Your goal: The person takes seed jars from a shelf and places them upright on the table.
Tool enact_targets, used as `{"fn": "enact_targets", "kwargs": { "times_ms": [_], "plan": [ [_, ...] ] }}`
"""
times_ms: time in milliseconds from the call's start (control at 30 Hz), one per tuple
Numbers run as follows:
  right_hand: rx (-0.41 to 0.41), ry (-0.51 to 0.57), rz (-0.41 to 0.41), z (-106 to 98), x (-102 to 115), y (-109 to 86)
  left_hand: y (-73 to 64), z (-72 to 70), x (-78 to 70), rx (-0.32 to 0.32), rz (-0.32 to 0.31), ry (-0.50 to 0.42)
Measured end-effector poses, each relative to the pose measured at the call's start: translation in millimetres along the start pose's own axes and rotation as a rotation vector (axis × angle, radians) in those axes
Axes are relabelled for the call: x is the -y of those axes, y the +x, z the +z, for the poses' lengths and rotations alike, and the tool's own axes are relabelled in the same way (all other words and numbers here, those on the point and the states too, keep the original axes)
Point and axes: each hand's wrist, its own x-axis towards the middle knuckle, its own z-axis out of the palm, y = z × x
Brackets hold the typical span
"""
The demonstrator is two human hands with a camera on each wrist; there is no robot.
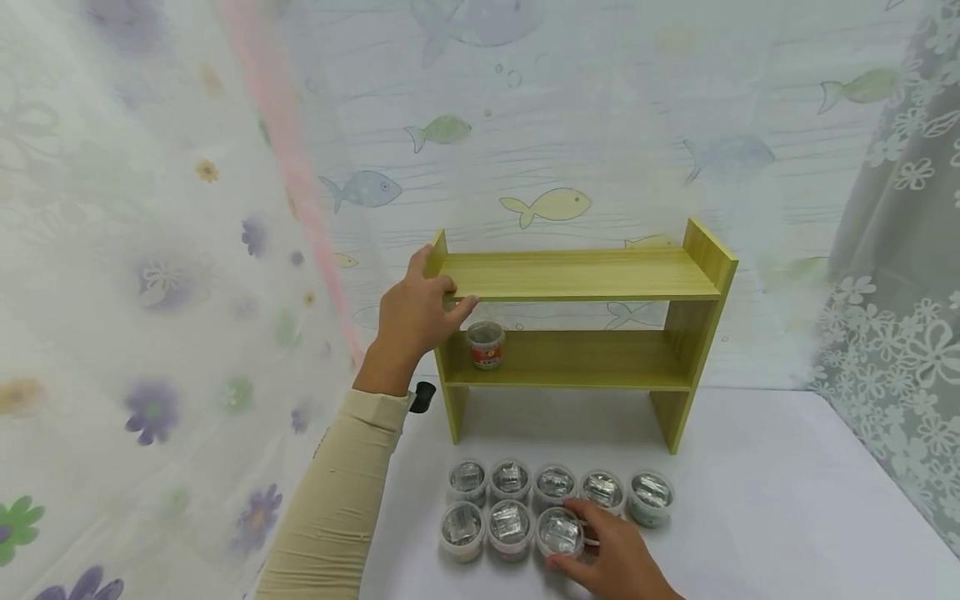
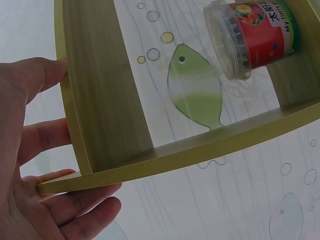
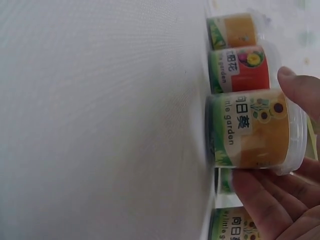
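At the upper left corner of a small wooden shelf (image 1: 577, 277), my left hand (image 1: 415, 315) grips the board, its thumb on one edge and fingers round the side panel in the left wrist view. A clear-lidded plastic tub with a red label (image 1: 487, 353) stands on the middle board just below that hand. My right hand (image 1: 617, 557) holds a tub with an orange sunflower label (image 3: 257, 131) between thumb and fingers, at the right end of the front row. Its silvery top (image 1: 560, 532) shows from above; in the right wrist view its base is close to the white tabletop.
Several similar tubs stand in two rows before the shelf, among them a back-row tub (image 1: 468, 477) at the left and a green-labelled tub (image 1: 651, 498) at the right. The white table (image 1: 780, 483) extends rightward. Patterned curtains (image 1: 150, 317) hang behind and to the left.
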Motion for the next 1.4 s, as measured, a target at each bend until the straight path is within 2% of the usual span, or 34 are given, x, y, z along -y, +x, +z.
{"fn": "enact_targets", "kwargs": {
  "times_ms": [433, 767, 1033, 1267, 1400],
  "plan": [
    [0.013, -0.07, -0.011, -2.4, 3.6, 2.0, -0.1, -0.2, 0.0, -0.007, 0.006, 0.006],
    [-0.004, -0.071, -0.037, -1.6, 1.3, 3.1, -0.4, -0.1, 0.3, -0.009, 0.005, 0.005],
    [0.02, -0.074, -0.019, -2.1, 0.4, 3.7, -0.6, 1.4, 0.3, -0.002, 0.001, -0.003],
    [-0.065, -0.219, -0.066, -3.7, 1.7, 1.8, -0.7, 0.2, 0.0, 0.003, -0.004, 0.001],
    [-0.095, -0.161, -0.102, -6.2, -0.2, 1.8, -0.4, 0.5, 0.3, -0.001, -0.003, -0.002]
  ]
}}
